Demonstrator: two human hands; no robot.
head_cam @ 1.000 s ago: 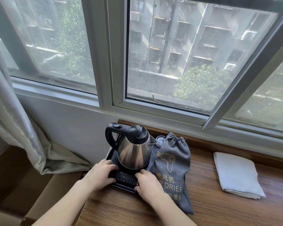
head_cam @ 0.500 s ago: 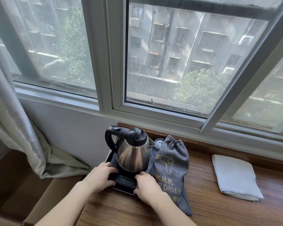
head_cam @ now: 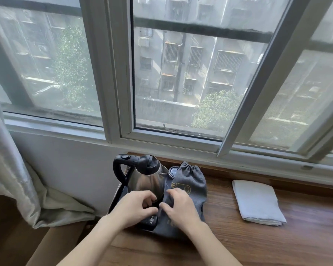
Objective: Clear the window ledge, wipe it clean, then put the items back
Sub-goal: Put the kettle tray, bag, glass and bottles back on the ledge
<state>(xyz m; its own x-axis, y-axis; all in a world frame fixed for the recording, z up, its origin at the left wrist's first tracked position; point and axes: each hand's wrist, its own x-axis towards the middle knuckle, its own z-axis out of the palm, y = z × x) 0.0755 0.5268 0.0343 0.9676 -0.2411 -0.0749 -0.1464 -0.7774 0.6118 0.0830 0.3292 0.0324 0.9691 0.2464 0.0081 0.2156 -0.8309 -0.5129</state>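
Both hands low at the left end of the wooden ledge (head_cam: 277, 244), crowded around the base of the steel kettle (head_cam: 145, 180). Left hand (head_cam: 134, 208) curled in front of the kettle foot, fingertips bent inward, apparently touching the foot or the black tray (head_cam: 149, 221) under it; actual clamp not visible, cannot tell. Right hand (head_cam: 178, 206) spread with loosely bent fingers over the grey hair-drier bag (head_cam: 190, 185), pressing on the cloth, nothing pinched as far as visible. Bag leaning against the kettle's right side, small round lid (head_cam: 174, 171) wedged behind, between the two. Folded white cloth (head_cam: 258, 203) lying flat well apart to the right, near the back edge, likely parked ready for wiping. Judged stage: clearing not yet done, all items on the ledge; hands probably placed to lift tray and kettle together.
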